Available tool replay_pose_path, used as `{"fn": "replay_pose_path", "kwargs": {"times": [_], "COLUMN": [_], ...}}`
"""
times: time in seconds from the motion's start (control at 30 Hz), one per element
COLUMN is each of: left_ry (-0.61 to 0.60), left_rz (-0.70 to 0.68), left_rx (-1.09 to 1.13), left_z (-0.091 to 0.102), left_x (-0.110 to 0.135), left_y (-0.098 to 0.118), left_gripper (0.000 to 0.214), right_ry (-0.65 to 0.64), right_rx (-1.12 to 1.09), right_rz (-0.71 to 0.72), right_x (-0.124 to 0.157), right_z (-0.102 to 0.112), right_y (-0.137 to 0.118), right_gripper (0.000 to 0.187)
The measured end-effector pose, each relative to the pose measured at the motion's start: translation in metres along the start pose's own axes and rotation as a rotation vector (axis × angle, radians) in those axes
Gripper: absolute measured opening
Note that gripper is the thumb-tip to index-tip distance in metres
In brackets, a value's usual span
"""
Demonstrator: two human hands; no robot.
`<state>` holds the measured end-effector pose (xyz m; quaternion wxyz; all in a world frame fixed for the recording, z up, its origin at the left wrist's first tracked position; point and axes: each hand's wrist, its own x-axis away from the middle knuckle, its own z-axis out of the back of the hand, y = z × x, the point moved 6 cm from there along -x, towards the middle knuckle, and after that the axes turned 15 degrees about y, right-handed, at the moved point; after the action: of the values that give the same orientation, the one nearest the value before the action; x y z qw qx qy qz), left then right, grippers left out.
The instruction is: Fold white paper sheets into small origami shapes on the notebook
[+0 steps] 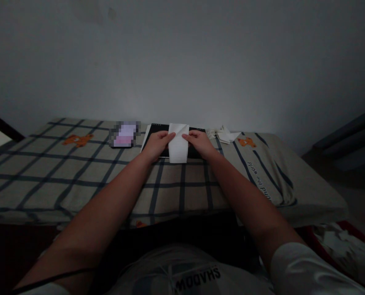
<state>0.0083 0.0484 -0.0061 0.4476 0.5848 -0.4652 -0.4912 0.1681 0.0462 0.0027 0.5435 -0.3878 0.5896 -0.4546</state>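
Your left hand and right hand both pinch a white folded paper, one on each side edge, fingers closed on it. The paper lies on a black board near the far edge of the bed, which is covered by a plaid sheet with orange bear prints. A blurred pink object sits just left of the board. A small heap of white paper scraps lies to the right, near your right hand but apart from it.
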Motion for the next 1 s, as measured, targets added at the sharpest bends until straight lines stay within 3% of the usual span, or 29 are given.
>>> {"fn": "replay_pose_path", "kwargs": {"times": [0.17, 0.4, 1.0], "left_ry": [0.047, 0.057, 0.101], "left_rz": [-0.015, 0.018, 0.009], "left_rx": [0.002, 0.053, 0.006], "left_z": [0.0014, 0.0021, 0.0059], "left_x": [-0.0011, -0.0021, -0.0021], "left_y": [0.0005, -0.0026, -0.0042], "left_gripper": [0.032, 0.031, 0.029], "right_ry": [0.046, 0.006, -0.006], "right_rx": [-0.043, -0.143, -0.056], "right_rz": [-0.058, -0.115, -0.12], "right_x": [0.0009, 0.0005, 0.0046], "right_z": [-0.0007, -0.0038, -0.0061], "right_y": [0.0004, 0.0066, 0.0001], "right_gripper": [0.025, 0.025, 0.017]}}
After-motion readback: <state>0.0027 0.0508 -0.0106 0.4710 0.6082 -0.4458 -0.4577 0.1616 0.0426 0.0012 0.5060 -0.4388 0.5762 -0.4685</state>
